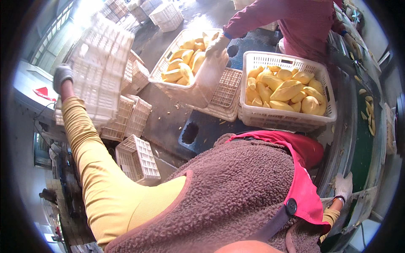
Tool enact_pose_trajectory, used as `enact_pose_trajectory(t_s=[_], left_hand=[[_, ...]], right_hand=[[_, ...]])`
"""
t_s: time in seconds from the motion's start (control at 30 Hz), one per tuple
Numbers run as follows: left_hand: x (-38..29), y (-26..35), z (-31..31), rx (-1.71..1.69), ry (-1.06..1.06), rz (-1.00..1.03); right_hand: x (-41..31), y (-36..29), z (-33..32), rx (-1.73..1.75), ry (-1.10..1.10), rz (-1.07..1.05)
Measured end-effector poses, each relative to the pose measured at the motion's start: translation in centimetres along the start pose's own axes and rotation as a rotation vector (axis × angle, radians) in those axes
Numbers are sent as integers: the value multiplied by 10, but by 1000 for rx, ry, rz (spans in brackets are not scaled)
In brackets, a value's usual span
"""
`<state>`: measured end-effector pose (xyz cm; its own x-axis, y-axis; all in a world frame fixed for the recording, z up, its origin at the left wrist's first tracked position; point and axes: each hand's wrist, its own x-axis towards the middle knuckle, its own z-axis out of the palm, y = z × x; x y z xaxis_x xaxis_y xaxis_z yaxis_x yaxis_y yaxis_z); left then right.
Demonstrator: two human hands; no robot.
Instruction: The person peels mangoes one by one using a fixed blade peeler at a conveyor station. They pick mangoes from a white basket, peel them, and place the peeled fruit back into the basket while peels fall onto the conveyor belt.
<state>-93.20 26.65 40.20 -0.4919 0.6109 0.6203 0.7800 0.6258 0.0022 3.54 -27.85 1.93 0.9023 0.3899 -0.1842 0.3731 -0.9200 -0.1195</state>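
Note:
My left hand (62, 77), in a grey glove, is closed at the left edge of a white plastic crate (98, 69). That crate is blurred and raised above other crates; my fingertips are hard to make out. Far to the right, my right hand (343, 187) wears a pale glove and lies by the metal rail (332, 170) of a conveyor, with nothing seen in it. In front of me, a full white crate (288, 118) holds peeled yellow tubers (286, 90). Beside it, another crate of tubers (202, 85) is tilted above a lattice crate (226, 88).
A co-worker's gloved hand (218, 46) touches the tilted crate. Crates (126, 117) stand at left, one (139, 159) nearer me. Yellow pieces (368, 110) lie on the green conveyor belt (362, 145). A blue slab with holes (202, 126) lies on the wet floor (161, 117).

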Motion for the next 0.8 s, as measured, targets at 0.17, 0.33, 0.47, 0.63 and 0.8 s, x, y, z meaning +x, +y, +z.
enact_pose_trajectory(t_s=[0.17,0.33,0.47,0.63,0.8], left_hand=[[1,-22,198,68,-447,113],[-8,93,255,-277,-457,276],[-54,236,281,-582,-511,452],[-197,411,293,-754,-698,690],[-432,495,207,-1246,-919,946]], right_hand=[[3,6,3,13,-4,35],[-1,3,2,-2,26,28],[-13,-15,-3,19,38,62],[-28,-37,-13,3,53,70],[-33,-43,-20,14,58,97]])
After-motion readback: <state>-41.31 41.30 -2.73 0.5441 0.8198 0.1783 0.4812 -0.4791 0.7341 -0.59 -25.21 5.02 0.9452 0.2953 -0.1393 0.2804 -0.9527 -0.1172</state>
